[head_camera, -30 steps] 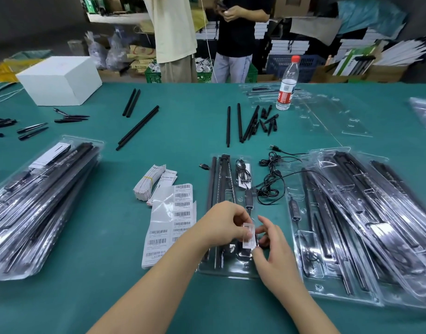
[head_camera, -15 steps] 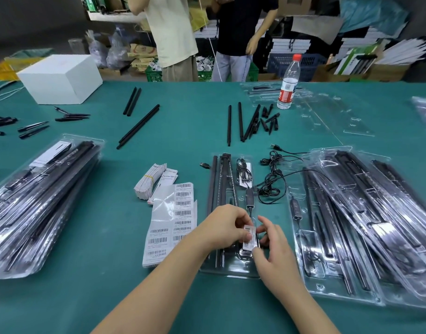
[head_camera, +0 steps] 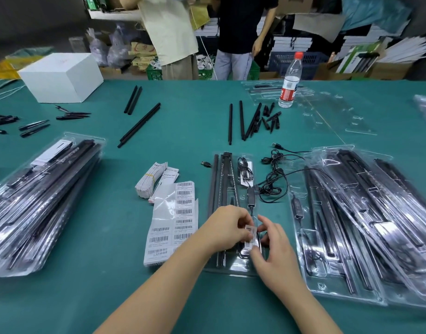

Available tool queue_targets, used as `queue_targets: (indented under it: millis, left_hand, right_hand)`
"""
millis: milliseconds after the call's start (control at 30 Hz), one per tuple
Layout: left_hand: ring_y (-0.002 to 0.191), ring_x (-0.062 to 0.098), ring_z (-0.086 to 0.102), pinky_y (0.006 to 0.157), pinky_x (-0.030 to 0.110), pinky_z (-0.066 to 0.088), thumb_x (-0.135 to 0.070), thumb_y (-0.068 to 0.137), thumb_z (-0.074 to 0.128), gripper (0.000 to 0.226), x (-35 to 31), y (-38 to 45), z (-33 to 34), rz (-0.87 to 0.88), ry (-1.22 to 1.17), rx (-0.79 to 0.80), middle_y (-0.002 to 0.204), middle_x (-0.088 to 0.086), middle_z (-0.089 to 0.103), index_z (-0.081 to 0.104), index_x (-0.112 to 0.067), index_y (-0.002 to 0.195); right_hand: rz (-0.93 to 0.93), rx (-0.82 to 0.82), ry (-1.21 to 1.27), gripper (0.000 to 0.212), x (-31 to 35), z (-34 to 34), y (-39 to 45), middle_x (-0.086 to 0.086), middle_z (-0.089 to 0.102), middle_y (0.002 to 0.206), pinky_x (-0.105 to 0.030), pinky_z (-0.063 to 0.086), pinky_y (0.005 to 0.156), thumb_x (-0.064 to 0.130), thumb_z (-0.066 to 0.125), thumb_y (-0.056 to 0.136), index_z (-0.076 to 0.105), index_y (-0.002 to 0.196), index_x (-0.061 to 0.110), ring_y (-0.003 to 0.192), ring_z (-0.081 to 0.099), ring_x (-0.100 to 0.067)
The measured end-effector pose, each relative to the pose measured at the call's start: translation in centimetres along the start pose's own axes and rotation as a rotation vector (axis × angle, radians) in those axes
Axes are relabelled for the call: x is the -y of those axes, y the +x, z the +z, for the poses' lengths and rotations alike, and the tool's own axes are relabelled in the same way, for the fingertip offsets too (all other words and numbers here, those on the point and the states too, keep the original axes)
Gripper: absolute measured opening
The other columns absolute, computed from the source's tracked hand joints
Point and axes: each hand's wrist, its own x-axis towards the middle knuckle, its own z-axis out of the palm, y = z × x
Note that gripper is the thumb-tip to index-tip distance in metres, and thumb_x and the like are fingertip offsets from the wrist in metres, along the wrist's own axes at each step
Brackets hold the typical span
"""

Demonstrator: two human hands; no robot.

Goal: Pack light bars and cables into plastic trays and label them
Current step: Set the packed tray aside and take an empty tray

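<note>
**Barcode label held over a packed tray**

Green table covering (head_camera: pixel 91 297) fills the view, seen from above by the person working at it. Nearest, two bare forearms reach in from 6 o'clock. The left hand (head_camera: pixel 225 227) has its fingers curled, pinching a small white barcode label (head_camera: pixel 250 237) at its left edge. The right hand (head_camera: pixel 274 249) pinches the same label from the right side, thumb and fingertips bent around it. The label is held just above the near end of a clear plastic tray (head_camera: pixel 231 268) at the centre of the table.

That tray already holds long black light bars (head_camera: pixel 216 189) on its left side and a coiled black cable (head_camera: pixel 244 168) on its right. At 9 o'clock from the hands lies a sheet of barcode labels (head_camera: pixel 180 220), with a banded bundle of paper slips (head_camera: pixel 149 179) just beyond it. At 3 o'clock, filled trays (head_camera: pixel 351 225) overlap one another; another stack of trays (head_camera: pixel 38 201) lies far out at 9 o'clock. A loose tangle of black cable (head_camera: pixel 274 174) lies between the centre tray and the right-hand ones.

Farther off, toward 12 o'clock, loose black bars (head_camera: pixel 241 121) are scattered, then a water bottle (head_camera: pixel 290 80) and a white box (head_camera: pixel 62 77). Two people (head_camera: pixel 168 32) stand behind the table.
</note>
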Motion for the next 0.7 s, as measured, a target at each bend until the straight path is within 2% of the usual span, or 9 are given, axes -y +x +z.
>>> queue_targets:
  millis: [167, 333, 400, 467, 600, 700]
  left_hand:
    - [0.078, 0.007, 0.064, 0.071, 0.020, 0.049, -0.017, 0.082, 0.077, 0.013, -0.1, 0.1, 0.1, 0.012, 0.029, -0.006, 0.084, -0.007, 0.071, 0.071, -0.020, 0.093]
    - [0.079, 0.002, 0.066, 0.077, 0.022, 0.053, -0.012, 0.079, 0.076, 0.012, -0.1, 0.1, 0.2, 0.036, 0.042, -0.008, 0.086, -0.009, 0.074, 0.072, -0.019, 0.089]
    - [0.076, 0.000, 0.062, 0.073, 0.017, 0.048, -0.014, 0.080, 0.076, 0.013, 0.0, 0.2, 0.3, 0.049, 0.086, -0.031, 0.086, -0.011, 0.073, 0.072, -0.022, 0.090]
    - [0.076, 0.001, 0.059, 0.071, 0.016, 0.045, -0.017, 0.080, 0.077, 0.016, 0.2, 0.1, 0.5, 0.053, 0.090, -0.043, 0.086, -0.013, 0.069, 0.071, -0.024, 0.094]
    - [0.087, 0.008, 0.060, 0.082, 0.029, 0.050, -0.021, 0.080, 0.078, 0.022, 0.5, 0.1, 0.8, 0.085, 0.089, -0.027, 0.096, -0.010, 0.064, 0.069, -0.026, 0.099]
    - [0.093, 0.006, 0.053, 0.085, 0.026, 0.046, -0.029, 0.080, 0.078, 0.031, 0.9, 0.1, 0.8, 0.101, 0.112, -0.006, 0.110, -0.011, 0.044, 0.064, -0.030, 0.107]
  right_hand:
    - [-0.006, 0.004, -0.017, 0.065, 0.0, 0.1, 0.0, 0.023, 0.045, 0.104, -0.025, 0.041, 0.080, 0.007, 0.065, 0.079, 0.046, 0.140, 0.022, 0.091, 0.048, -0.004]
    - [0.000, 0.011, -0.014, 0.064, -0.2, 0.2, 0.1, 0.017, 0.045, 0.105, -0.029, 0.044, 0.083, 0.012, 0.065, 0.079, 0.046, 0.139, 0.022, 0.093, 0.049, -0.010]
    - [-0.001, 0.017, -0.015, 0.064, -0.3, 0.2, 0.1, 0.015, 0.046, 0.106, -0.030, 0.045, 0.084, 0.017, 0.063, 0.078, 0.046, 0.139, 0.023, 0.094, 0.050, -0.011]
    - [0.003, 0.017, -0.017, 0.064, -0.4, 0.3, 0.2, 0.016, 0.046, 0.108, -0.029, 0.045, 0.084, 0.018, 0.063, 0.078, 0.045, 0.139, 0.024, 0.095, 0.050, -0.010]
    - [0.001, 0.012, -0.016, 0.065, -0.4, 0.4, 0.2, 0.025, 0.043, 0.108, -0.026, 0.042, 0.081, 0.016, 0.066, 0.079, 0.045, 0.139, 0.027, 0.095, 0.049, -0.007]
    - [-0.012, 0.010, -0.005, 0.061, -0.5, 0.4, 0.2, 0.019, 0.045, 0.109, -0.027, 0.043, 0.082, 0.020, 0.063, 0.080, 0.046, 0.138, 0.026, 0.095, 0.050, -0.009]
